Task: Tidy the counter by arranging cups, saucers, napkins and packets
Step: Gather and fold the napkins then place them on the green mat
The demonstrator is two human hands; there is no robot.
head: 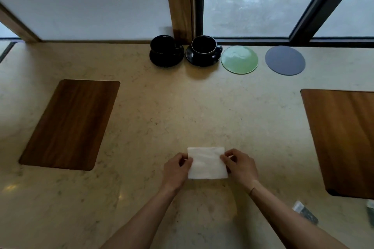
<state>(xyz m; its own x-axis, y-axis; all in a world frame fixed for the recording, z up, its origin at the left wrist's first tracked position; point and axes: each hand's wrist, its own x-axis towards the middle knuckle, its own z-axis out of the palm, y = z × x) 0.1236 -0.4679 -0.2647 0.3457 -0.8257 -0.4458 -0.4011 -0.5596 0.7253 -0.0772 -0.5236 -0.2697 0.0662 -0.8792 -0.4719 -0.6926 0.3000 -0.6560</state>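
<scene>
Beyond the hands' napkin [207, 162], two black cups [203, 46] on saucers.

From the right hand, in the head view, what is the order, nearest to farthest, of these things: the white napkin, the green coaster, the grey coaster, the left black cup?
From the right hand:
1. White napkin: held in it, front centre.
2. Green coaster: straight back, by the window.
3. Grey coaster and left black cup: back right and back left; too close to rank.

White napkin [207, 162], 2 black cups [203, 46], green coaster [239, 60], grey coaster [285, 60].
</scene>
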